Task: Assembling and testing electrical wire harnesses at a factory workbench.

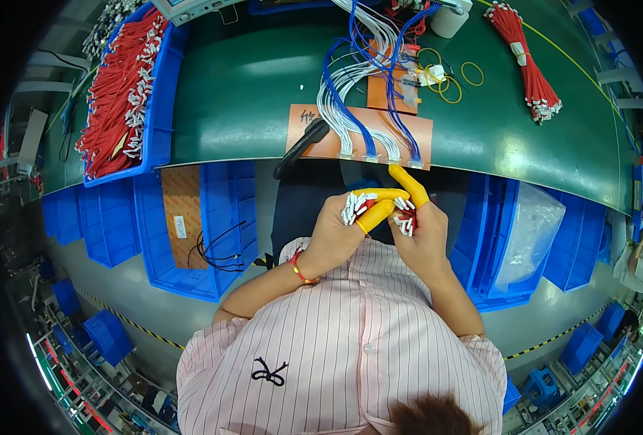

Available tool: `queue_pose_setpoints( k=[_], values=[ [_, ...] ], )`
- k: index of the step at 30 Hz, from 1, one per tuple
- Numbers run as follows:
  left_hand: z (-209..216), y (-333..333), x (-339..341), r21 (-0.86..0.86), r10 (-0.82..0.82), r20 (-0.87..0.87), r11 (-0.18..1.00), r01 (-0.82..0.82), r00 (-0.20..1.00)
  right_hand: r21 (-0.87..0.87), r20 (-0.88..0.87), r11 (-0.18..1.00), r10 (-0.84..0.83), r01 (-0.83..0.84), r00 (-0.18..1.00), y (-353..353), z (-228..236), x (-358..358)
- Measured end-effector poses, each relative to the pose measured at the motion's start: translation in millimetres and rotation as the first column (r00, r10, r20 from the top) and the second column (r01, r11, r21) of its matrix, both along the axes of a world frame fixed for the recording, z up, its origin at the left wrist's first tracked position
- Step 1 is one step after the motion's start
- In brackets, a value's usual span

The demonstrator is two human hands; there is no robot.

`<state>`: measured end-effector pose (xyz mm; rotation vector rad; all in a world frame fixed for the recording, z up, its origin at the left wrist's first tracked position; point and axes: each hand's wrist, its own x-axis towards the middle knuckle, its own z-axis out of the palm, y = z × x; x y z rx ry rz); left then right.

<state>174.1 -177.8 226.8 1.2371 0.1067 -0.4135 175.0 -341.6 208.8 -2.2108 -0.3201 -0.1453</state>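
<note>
In front of my chest, just off the bench's near edge, both hands work close together. My left hand [345,230] is closed around a bunch of red wires with white connector ends [353,208]. Touching it, my right hand [421,230] is closed on a smaller cluster of red wires with white ends [406,223]. Yellow finger covers [407,183] sit on thumbs and index fingers. The wires' other ends are hidden by my hands. Beyond them, an orange board [300,125] carries rows of white and blue cables [332,94] plugged in along its near edge.
On the green bench [242,87] stand a blue bin [163,138] of red wires, a tied red wire bundle [528,69], yellow rubber bands [471,73] and a white cylinder [450,20]. A black-handled object [301,148] overhangs the edge. Blue crates [191,284] sit below.
</note>
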Motion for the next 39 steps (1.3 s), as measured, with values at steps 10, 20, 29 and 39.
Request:
queue_pose_setpoints(
  k=[10,20,29,39],
  values=[
    [6,5,7,-0.019,0.240,0.011,0.971,-0.240,0.971,0.492,-0.413,0.856,0.069,0.158,0.908,0,13,-1],
    [5,4,7,-0.191,0.120,-0.116,0.971,-0.140,0.986,0.525,-0.486,0.851,0.310,-0.010,0.817,-11,11,4],
    [-25,23,4,-0.201,0.290,-0.104,0.931,-0.306,0.951,0.471,-0.700,0.834,0.155,0.287,0.697,-73,-5,5],
    [-27,22,14,-0.126,0.357,-0.198,0.914,-0.385,0.913,0.837,-0.546,0.218,0.346,0.501,0.763,-58,-18,8]
  ],
)
